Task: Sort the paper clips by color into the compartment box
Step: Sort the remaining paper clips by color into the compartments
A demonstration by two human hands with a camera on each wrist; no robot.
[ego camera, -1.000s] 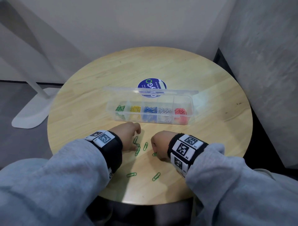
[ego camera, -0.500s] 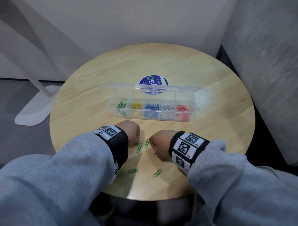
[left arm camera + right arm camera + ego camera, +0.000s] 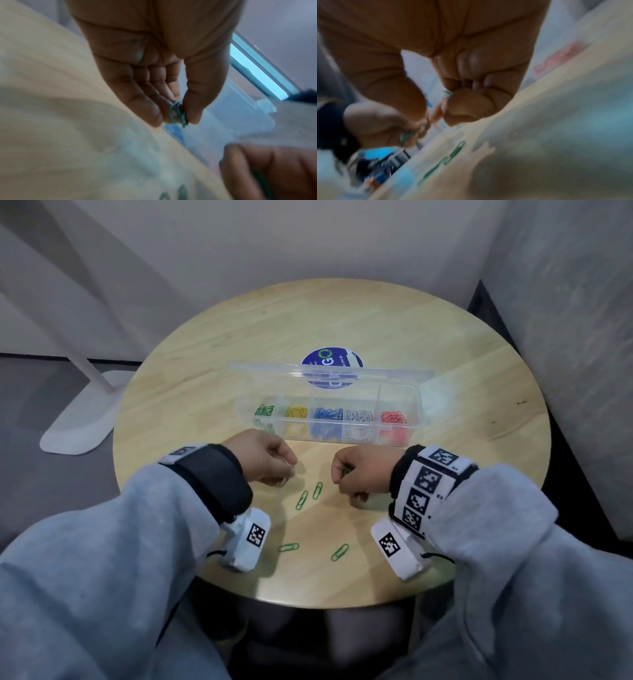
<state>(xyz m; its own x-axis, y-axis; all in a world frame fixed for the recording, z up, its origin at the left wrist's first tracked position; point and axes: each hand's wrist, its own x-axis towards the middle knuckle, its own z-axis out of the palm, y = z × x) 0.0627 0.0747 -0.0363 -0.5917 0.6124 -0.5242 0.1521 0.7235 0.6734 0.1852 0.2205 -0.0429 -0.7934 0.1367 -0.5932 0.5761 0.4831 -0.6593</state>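
Observation:
A clear compartment box (image 3: pixel 416 405) stands open mid-table, holding green, yellow, blue, white and red clips in separate sections. My left hand (image 3: pixel 270 460) hovers just in front of its green end and pinches green paper clips (image 3: pixel 178 115) between thumb and fingertips. My right hand (image 3: pixel 356 474) is curled beside it, and a green clip (image 3: pixel 447 93) peeks out between its fingers. Several green clips lie loose on the table: two between the hands (image 3: pixel 310 495) and two nearer me (image 3: pixel 339 552).
The round wooden table (image 3: pixel 479 405) has a blue sticker (image 3: pixel 330 361) behind the box lid. A white lamp base (image 3: pixel 78 419) stands on the floor to the left. A grey wall panel rises close on the right.
Both hands have lifted off the table and risen toward the box. The left hand has picked up green clips, and the clip under the right hand is gone from the table.

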